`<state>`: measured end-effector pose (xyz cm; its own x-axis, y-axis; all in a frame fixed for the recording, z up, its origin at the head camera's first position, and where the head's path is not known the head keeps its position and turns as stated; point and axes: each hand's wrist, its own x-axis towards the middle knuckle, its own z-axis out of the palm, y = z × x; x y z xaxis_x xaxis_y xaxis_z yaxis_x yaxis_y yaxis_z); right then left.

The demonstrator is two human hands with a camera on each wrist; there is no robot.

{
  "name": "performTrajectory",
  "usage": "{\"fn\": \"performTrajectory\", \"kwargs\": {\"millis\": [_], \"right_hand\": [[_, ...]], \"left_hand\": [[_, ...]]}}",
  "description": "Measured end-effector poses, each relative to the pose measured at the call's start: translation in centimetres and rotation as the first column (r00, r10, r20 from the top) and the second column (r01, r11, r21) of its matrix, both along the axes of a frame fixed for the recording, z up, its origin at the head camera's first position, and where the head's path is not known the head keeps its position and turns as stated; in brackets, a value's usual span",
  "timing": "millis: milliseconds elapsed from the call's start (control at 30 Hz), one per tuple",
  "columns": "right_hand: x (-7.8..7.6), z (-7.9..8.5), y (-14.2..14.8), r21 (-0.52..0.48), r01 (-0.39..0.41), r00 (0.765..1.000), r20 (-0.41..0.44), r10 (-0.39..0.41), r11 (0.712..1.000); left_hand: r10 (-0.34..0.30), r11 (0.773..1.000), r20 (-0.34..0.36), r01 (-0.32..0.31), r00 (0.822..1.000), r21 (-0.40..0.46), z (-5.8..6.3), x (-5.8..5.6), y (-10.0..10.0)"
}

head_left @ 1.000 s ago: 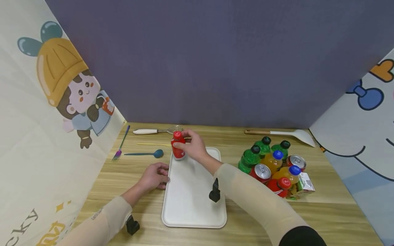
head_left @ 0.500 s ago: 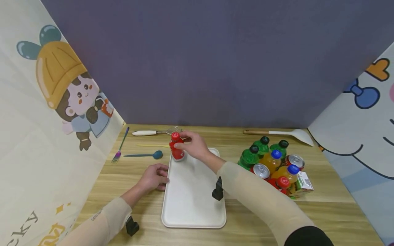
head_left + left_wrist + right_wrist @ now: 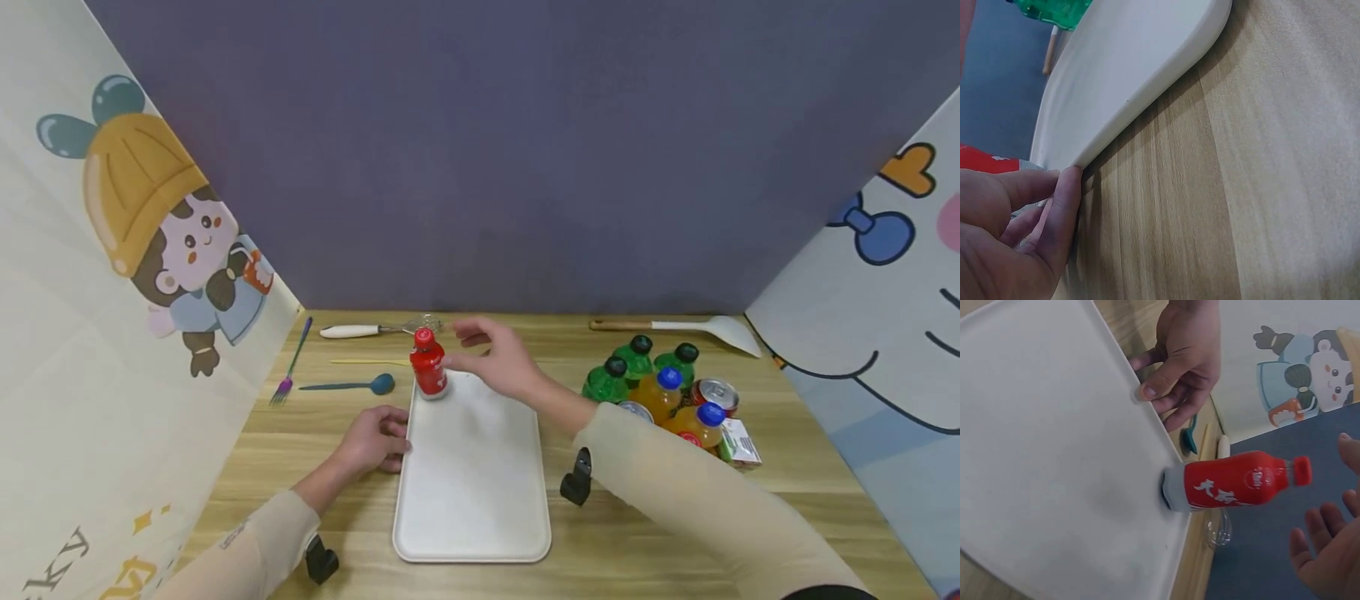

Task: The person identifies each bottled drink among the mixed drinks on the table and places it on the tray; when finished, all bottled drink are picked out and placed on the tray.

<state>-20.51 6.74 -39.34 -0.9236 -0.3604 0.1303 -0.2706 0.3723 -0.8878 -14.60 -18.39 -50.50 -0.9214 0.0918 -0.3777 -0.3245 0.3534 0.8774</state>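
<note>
- Nearest: white rectangular tray (image 3: 472,475) with a low rim and rounded corners, lying flat on the wood-grain tabletop (image 3: 345,542), most of its surface bare
- Left hand (image 3: 371,440) pinches the tray's left rim, thumb over the top, fingers at the outer side; good brace, should stay light so the tray doesn't tip or slide
- Drinks cluster off to the right of the tray: orange-filled plastic bottles with blue caps (image 3: 657,396), green plastic bottles with black caps (image 3: 606,383), a small carton (image 3: 740,442); the right sleeve (image 3: 660,475) covers some, so a low sweep of that arm could knock them
- Red-and-white plastic bottle with a red cap (image 3: 429,367) stands on the tray at the far left corner, just inside the rim, looks upright
- Right hand (image 3: 498,358) is spread wide, holding nothing, just beside the bottle; right wrist view shows a gap
- Reads as a release; best to keep thumb and fingers wide and draw off sideways until clear, then lift
- Worth checking the base sits flat, not on the rim
- Farther: teal spoon (image 3: 382,384), white-handled wire whisk (image 3: 352,331), both off the tray
</note>
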Motion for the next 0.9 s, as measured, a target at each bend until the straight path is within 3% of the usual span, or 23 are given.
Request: {"fn": "performTrajectory", "kwargs": {"millis": [467,900], "right_hand": [[2.2,5.2,8.7,0.006,0.016,0.998,-0.056,-0.016,1.000],[5.8,7.2,16.4,0.100,0.132,0.979,-0.172,-0.113,0.986]], "left_hand": [[-0.002,1.000,0.007,0.002,1.000,-0.003,0.0,0.0,0.3],[0.013,1.000,0.010,-0.013,1.000,-0.006,-0.4,0.0,0.1]]}}
